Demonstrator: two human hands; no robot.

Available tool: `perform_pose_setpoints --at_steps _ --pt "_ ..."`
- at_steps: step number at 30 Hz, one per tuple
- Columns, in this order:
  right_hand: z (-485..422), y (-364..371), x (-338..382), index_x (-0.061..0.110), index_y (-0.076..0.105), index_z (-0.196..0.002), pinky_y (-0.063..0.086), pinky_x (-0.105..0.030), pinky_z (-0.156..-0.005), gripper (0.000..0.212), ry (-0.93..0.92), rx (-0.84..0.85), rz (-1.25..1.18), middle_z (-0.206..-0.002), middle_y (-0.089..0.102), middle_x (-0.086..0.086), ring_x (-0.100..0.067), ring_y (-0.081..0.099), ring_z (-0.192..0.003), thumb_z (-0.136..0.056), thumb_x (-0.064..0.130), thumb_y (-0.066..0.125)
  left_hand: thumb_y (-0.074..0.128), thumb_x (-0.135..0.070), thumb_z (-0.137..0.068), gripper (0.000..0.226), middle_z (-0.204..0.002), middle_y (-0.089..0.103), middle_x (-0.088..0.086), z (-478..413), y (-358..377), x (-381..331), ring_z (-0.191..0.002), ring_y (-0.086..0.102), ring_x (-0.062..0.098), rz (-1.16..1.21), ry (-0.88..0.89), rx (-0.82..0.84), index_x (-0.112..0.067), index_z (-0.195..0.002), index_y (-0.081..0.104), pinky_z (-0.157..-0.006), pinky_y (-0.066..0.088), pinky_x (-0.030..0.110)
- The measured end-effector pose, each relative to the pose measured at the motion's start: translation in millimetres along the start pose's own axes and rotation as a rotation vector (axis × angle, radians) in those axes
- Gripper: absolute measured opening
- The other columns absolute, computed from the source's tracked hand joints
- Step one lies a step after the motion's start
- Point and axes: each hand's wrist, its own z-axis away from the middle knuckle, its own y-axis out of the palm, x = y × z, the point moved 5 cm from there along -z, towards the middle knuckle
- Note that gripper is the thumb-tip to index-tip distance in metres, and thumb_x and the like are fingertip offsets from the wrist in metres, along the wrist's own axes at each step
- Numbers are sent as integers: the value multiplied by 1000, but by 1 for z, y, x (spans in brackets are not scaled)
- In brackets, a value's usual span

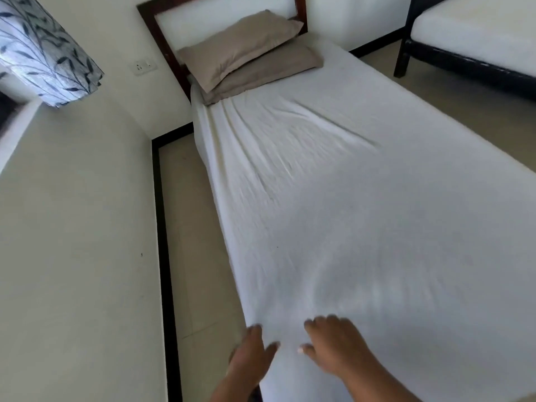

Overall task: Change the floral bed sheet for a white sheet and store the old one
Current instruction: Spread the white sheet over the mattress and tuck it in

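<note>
A white sheet (333,198) covers the whole mattress, with creases running down from the pillows on its left half. My left hand (251,355) lies along the sheet's near left edge, fingers straight, thumb on top of the cloth. My right hand (336,340) rests flat on the sheet just to the right of it, fingers spread and blurred. Neither hand grips anything. No floral sheet is in view.
Two tan pillows (246,53) are stacked against the dark wooden headboard (156,33). A narrow strip of floor (191,227) separates the bed from the left wall. A leaf-print curtain (43,53) hangs upper left. A second black-framed bed (470,39) stands at the upper right.
</note>
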Motion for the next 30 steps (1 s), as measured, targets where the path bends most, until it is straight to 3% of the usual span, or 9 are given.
perform_pose_setpoints --at_steps 2,5,6,8,11,17,23,26,30 --pt "-67 -17 -5 21 70 -86 53 -40 -51 58 70 -100 17 -77 65 -3 -27 67 -64 -52 63 89 52 -43 -101 68 -156 33 13 -53 -49 -15 -141 40 28 103 14 -68 -7 -152 26 -113 32 33" --pt "-163 -60 -12 20 55 -135 51 -48 -89 66 157 -169 -20 -131 59 -13 -38 58 -119 -84 60 68 55 -37 -100 60 -149 40 20 -144 -120 -30 -134 45 36 222 27 -202 -3 -145 33 -105 39 37" --pt "-188 -70 -14 22 41 -148 44 -49 -103 71 172 -180 -25 -150 44 -15 -39 44 -137 -91 60 60 55 -36 -101 61 -149 39 22 -169 -140 -31 -135 43 37 267 15 -228 -1 -145 32 -106 38 38" --pt "-249 -89 -15 26 20 -159 29 -52 -117 79 222 -144 -60 -167 16 -14 -39 18 -152 -96 61 52 53 -35 -102 61 -149 38 23 -232 -174 -26 -137 40 39 350 -46 -238 2 -146 31 -108 36 40" --pt "-317 -111 -20 29 6 -162 19 -56 -121 87 265 -107 -66 -170 -3 -10 -38 3 -156 -97 61 52 52 -35 -102 57 -145 45 27 -310 -212 -20 -133 45 41 443 -142 -272 4 -141 35 -105 38 41" --pt "-387 -121 -41 36 -1 -161 16 -65 -119 101 338 25 -75 -169 -18 -4 -41 -9 -154 -89 59 66 47 -45 -102 56 -133 54 27 -416 -250 1 -123 53 43 562 -273 -342 3 -129 51 -101 41 44" --pt "-386 -110 -33 35 -11 -160 16 -66 -119 97 347 10 30 -167 -24 -9 -47 -15 -152 -94 62 54 43 -28 -106 34 -100 59 27 -428 -256 23 -81 50 32 438 -112 -435 -5 -82 52 -71 34 36" --pt "-383 -109 -26 37 -13 -160 11 -68 -117 94 336 24 16 -166 -29 -8 -49 -20 -150 -94 68 48 43 -28 -105 39 -87 58 22 -420 -257 44 -75 48 30 410 -101 -497 -6 -73 46 -66 32 36" --pt "-382 -103 -16 37 -15 -159 4 -73 -114 97 342 32 6 -164 -32 -10 -53 -25 -147 -91 74 43 41 -32 -106 42 -83 58 20 -422 -257 51 -74 52 35 411 -146 -437 -6 -73 47 -63 36 39"
